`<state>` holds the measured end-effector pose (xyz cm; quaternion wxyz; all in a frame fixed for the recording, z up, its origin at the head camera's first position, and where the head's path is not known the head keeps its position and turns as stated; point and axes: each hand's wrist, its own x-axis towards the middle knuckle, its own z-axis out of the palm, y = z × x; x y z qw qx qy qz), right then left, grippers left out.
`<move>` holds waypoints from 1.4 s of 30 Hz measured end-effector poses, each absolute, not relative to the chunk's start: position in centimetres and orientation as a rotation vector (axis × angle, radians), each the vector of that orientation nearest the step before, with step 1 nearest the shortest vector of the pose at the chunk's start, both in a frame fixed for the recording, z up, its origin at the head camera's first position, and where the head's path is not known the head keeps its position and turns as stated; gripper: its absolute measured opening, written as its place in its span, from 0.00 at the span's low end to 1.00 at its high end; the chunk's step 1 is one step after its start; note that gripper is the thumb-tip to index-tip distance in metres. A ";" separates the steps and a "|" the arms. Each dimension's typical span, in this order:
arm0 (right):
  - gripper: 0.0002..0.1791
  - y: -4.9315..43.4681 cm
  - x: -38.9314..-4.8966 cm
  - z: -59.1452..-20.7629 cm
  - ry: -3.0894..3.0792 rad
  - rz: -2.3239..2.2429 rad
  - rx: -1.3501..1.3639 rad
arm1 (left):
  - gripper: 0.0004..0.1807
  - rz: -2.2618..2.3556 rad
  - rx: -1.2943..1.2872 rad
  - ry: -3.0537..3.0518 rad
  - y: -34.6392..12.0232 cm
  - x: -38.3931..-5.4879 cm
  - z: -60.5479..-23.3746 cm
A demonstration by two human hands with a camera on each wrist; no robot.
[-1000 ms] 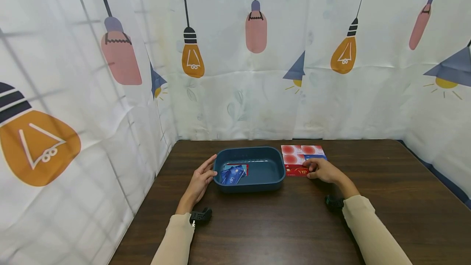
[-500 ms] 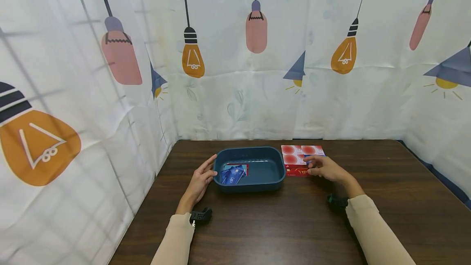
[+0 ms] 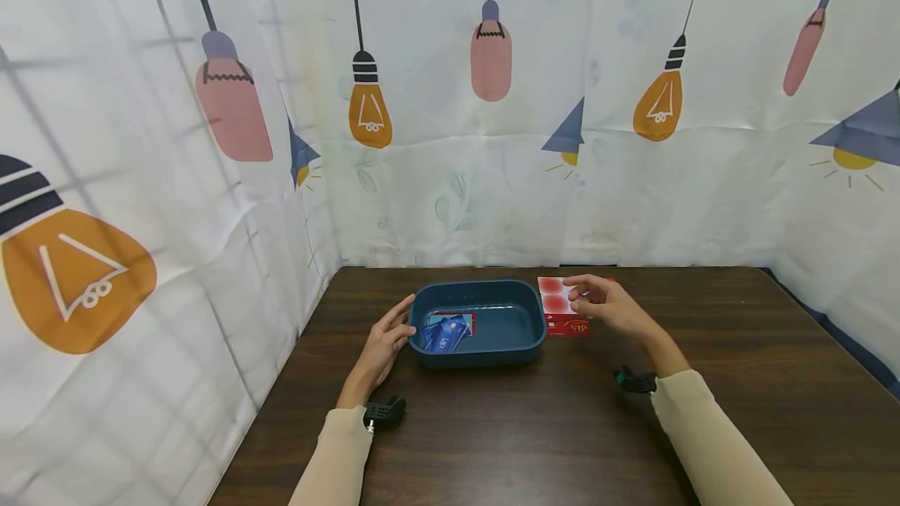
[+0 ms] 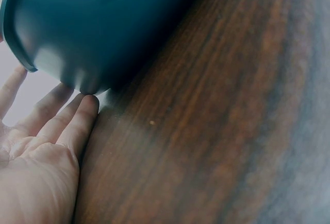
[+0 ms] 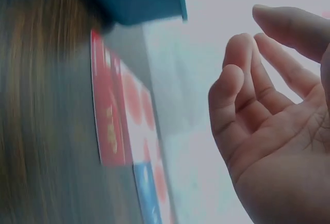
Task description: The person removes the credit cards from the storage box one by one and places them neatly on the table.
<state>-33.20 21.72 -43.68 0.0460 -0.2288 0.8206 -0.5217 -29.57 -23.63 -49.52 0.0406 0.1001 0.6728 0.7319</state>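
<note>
My left hand (image 3: 381, 346) rests its fingers against the left end of a dark blue-green rectangular tub (image 3: 516, 352). In the left wrist view the fingertips (image 4: 88, 105) touch the tub's outer wall, fairly straight. Several blue bank cards (image 3: 446, 334) lie in the tub's left part, over a card with a red edge. My right hand (image 3: 613, 309) hovers above cards to the tub's right, fingers loosely bent and holding nothing. Below it lie a red VIP card (image 3: 565, 326), cards with red circles (image 3: 552, 295) and a blue card (image 5: 148, 190), partly hidden in the head view.
The dark wood table (image 3: 506, 436) stretches in front of the tub and off to the right. Behind and to the left hangs a white curtain (image 3: 450, 201) printed with lamps and bulbs. Each wrist wears a black strap (image 3: 384, 412).
My right hand has lifted a little from the cards' lower right and moved up and left over the circle-printed cards. The left hand and the tub have stayed in place.
</note>
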 end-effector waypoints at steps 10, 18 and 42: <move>0.24 16.2 -31.4 -43.0 2.453 -1.637 -0.938 | 0.34 2.256 0.316 2.049 -23.6 -29.6 -49.6; 0.22 11.4 -30.3 -43.1 2.391 -1.617 -0.954 | 0.34 2.250 0.321 2.067 -23.6 -29.7 -49.6; 0.27 1.2 -34.6 -44.1 2.434 -1.150 -0.994 | 0.34 2.249 0.292 2.052 -23.7 -29.7 -49.6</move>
